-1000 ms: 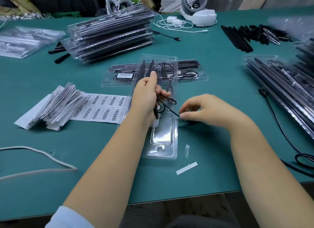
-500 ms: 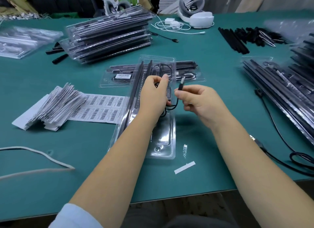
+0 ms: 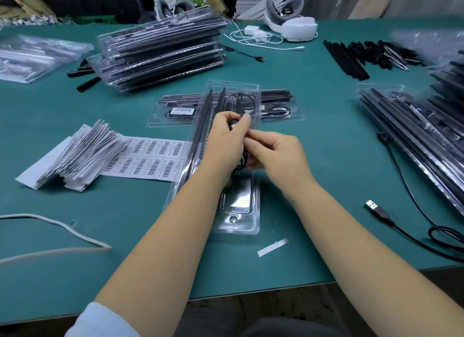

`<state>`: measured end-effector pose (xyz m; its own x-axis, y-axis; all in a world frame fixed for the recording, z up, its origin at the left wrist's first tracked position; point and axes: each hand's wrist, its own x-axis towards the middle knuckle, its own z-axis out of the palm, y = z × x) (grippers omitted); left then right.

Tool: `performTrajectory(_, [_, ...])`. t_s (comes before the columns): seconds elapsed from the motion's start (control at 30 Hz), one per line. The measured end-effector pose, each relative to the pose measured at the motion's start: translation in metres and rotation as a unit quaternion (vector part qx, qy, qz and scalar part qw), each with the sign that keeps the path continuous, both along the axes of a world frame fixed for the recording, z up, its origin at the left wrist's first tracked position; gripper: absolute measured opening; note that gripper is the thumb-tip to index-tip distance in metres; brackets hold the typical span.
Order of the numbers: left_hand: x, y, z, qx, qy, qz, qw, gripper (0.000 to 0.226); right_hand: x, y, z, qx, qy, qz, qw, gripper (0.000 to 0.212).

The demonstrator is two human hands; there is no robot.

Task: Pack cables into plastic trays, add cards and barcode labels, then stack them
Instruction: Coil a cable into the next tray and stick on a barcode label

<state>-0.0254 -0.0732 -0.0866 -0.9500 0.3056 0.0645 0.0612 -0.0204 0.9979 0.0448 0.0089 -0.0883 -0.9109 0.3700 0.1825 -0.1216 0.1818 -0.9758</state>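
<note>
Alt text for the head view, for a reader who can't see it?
Both hands, left hand and right hand, hold a coiled black cable over an open clear plastic tray on a green table. Barcode labels lie left.

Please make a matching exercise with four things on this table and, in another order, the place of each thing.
Things:
1. barcode label sheet
2. white paper strip
3. loose USB plug
4. stack of filled trays

Places:
A. far side of the table, left of centre
B. near table edge, just right of the open tray
C. beside the pile of cards, left of the hands
D. right of the right forearm, on the green mat

Pairs: 1-C, 2-B, 3-D, 4-A
</note>
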Motion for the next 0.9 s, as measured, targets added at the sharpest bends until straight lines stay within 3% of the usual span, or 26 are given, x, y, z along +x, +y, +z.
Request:
performTrajectory(0.1, [0.0,0.001,0.0,0.01,0.014,0.02,1.0,0.008,-0.001,0.002,0.003,-0.076,-0.03,-0.005,0.997,0.018])
performTrajectory(0.27, [0.006,0.002,0.0,0.015,0.118,0.003,0.993,0.012,-0.001,0.003,0.002,-0.032,-0.063,-0.015,0.997,0.016])
performTrajectory(0.4, [0.01,0.005,0.0,0.042,0.143,-0.043,0.988,0.011,0.004,0.006,0.007,-0.109,-0.082,0.098,0.986,0.013])
performTrajectory(0.5, [0.011,0.005,0.0,0.049,0.13,-0.091,0.986,0.017,0.007,0.009,0.007,-0.07,-0.086,0.141,0.984,0.018])
performTrajectory(0.6, [0.012,0.006,0.0,-0.014,0.2,-0.101,0.974,0.021,0.006,0.007,0.005,-0.056,-0.104,0.126,0.985,0.02])
performTrajectory(0.73, [0.014,0.006,0.001,-0.126,0.325,-0.071,0.934,0.043,0.007,0.008,0.004,-0.113,-0.102,0.111,0.982,0.031])
performTrajectory(0.8, [0.017,0.005,0.002,-0.15,0.332,-0.07,0.929,0.048,0.007,0.009,0.004,-0.114,-0.097,0.118,0.982,0.033])
performTrajectory(0.9, [0.016,0.004,0.005,-0.162,0.269,-0.121,0.942,0.063,0.006,0.008,0.002,-0.075,-0.095,0.117,0.986,0.027])
